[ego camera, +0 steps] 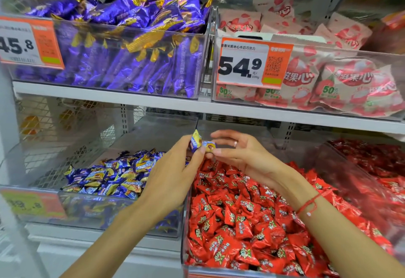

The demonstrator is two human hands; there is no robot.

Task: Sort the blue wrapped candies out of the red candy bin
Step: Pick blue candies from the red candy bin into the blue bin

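My left hand (175,168) grips one blue candy (195,140) between thumb and fingertips, fingers curled round the wrapper. My right hand (238,155) pinches a second blue candy (209,146) at the fingertips; its remaining fingers are extended. The two candies touch each other, held in the air above the wall that divides the two lower bins. Both hands meet here, so I judge this to be a hand-over or a gathering of the two pieces.

Directly below and to the right lies the red candy bin (186,223), filled with red candies (241,223). I see no further blue wrapper on its visible surface; pieces buried deeper cannot be ruled out. To the left lies the blue candy bin (122,218), holding a heap of blue candies (109,179), near my left hand.

Status: two pieces are out of the red bin but not yet deposited. Remaining: place both in the left bin, then check the red heap again.
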